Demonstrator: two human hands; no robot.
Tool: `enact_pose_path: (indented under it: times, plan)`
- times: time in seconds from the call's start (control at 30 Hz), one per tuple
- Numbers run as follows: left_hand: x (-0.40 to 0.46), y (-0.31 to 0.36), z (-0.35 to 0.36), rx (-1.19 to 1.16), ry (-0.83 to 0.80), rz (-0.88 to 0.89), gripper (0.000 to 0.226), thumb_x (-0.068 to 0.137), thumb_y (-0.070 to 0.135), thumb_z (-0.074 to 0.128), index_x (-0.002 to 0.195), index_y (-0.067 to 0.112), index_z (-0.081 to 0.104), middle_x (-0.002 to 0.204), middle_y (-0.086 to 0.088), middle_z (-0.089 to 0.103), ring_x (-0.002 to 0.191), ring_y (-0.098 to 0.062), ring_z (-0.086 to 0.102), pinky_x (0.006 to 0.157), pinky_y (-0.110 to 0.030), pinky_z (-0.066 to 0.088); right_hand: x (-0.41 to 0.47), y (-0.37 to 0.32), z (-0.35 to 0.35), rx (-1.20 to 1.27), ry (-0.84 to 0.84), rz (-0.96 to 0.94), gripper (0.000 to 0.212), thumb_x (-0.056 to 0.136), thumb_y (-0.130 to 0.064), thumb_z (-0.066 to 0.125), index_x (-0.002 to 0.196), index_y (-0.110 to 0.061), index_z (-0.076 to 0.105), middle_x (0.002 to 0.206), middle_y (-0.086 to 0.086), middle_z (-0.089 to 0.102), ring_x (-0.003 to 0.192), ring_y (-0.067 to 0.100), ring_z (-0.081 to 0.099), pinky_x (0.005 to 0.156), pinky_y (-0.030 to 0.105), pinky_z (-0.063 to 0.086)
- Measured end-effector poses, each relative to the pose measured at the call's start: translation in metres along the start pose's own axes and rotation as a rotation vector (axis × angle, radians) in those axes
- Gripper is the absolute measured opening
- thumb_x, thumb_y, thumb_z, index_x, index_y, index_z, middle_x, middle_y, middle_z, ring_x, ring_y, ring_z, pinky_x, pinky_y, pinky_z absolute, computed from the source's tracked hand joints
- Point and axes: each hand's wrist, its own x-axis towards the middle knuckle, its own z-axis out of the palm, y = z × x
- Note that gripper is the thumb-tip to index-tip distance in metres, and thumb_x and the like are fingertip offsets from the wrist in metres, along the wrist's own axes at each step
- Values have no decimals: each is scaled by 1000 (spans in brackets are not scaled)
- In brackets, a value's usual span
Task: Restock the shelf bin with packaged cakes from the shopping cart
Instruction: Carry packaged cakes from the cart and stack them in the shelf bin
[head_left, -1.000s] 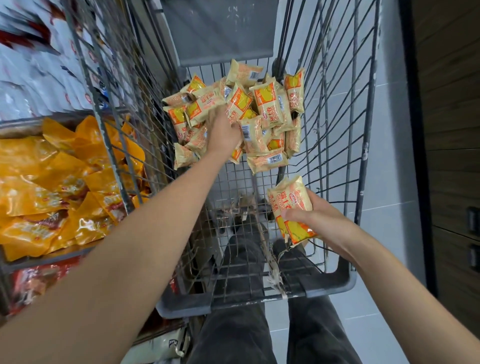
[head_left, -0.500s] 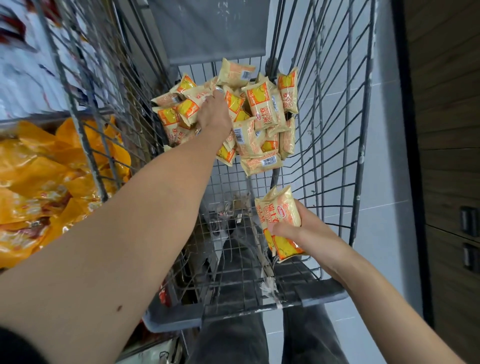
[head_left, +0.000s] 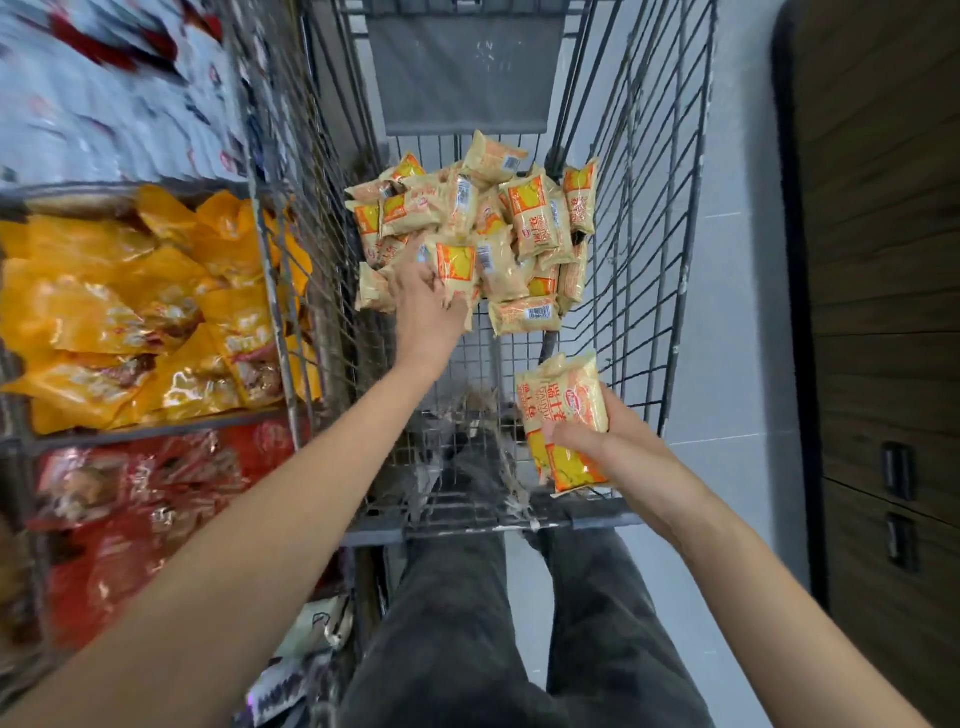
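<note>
Pale floor tiles run under a grey wire shopping cart (head_left: 644, 249), with dark wood panelling beyond its right side and store shelving against its left. Piled at the far end of the cart's basket is a heap of packaged cakes (head_left: 483, 234): small pillow-shaped packets in cream film, each with an orange and yellow panel, red lettering and a white barcode patch, lying at all angles over one another. The left hand (head_left: 428, 301) reaches into the near edge of this heap, its fingers curled round one packet (head_left: 457, 270). Nearer the cart's handle end, the right hand (head_left: 602, 441) holds a small stack of the same packets (head_left: 563, 415) upright, thumb across the front and fingers wrapped behind. Left of the cart, a shelf bin (head_left: 156, 431) holds crumpled yellow bags (head_left: 130, 312); below it lie red bags (head_left: 130, 509), blurred.
</note>
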Motion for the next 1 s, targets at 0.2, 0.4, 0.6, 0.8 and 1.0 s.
enact_pose_path:
  times: [0.2,0.4,0.6,0.8,1.0]
  plan:
    - [-141,-1,-56,32,-30,-14,41,85,15,65,112,17,34,93,13,47,74,1,49,56,-6,37,-65,8,-4,-93,-33,-123,48,83,-21,70,125,-31,48,111,-6,66,98,12,66,81,30,56]
    - [-291,-13,-80,-94,117,-62,48,78,6,67,121,10,46,112,0,49,98,-9,49,77,-14,33,-136,51,-19,-284,-131,-209,38,86,-17,66,118,-31,51,106,-4,67,90,10,67,70,22,55]
    - [-462,-43,-81,-493,512,-327,38,82,-1,64,103,27,48,96,9,59,82,13,56,70,-7,43,-179,103,-12,-439,-290,-186,32,88,-19,64,118,-26,56,99,-4,71,79,9,70,58,19,52]
    - [-620,-90,-81,-726,925,-626,32,85,6,65,103,29,50,92,12,61,83,-7,60,67,-24,45,-218,132,64,-713,-561,-190,45,77,-35,70,119,-20,61,99,0,73,81,14,69,63,26,52]
    - [-725,-124,-114,-865,1241,-608,27,90,17,61,104,38,50,97,18,63,84,5,61,67,-17,43,-277,160,185,-843,-778,-376,21,86,-22,65,107,-18,65,96,-4,74,89,16,70,80,32,54]
